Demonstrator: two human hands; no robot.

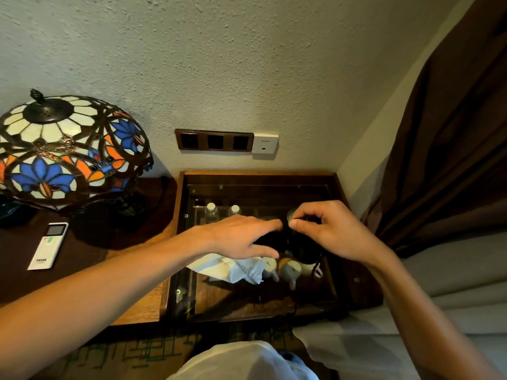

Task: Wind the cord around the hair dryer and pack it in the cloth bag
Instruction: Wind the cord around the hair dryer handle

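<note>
A black hair dryer (303, 249) is held over the glass-topped cabinet (340, 187), mostly hidden between my hands. My left hand (241, 237) wraps its dark body from the left. My right hand (332, 231) pinches the black cord (307, 221) between thumb and forefinger just above the dryer. A short stretch of cord with the plug (317, 270) hangs below the dryer. The pale cloth bag (233, 268) lies crumpled on the glass under my left wrist.
A stained-glass lamp (68, 149) and a white remote (48, 245) sit on the wooden table at left. Wall sockets (214, 140) are above the cabinet. Under the glass are two water bottles (211, 212) and ceramic cups (288, 270). A brown curtain (452, 149) hangs at right.
</note>
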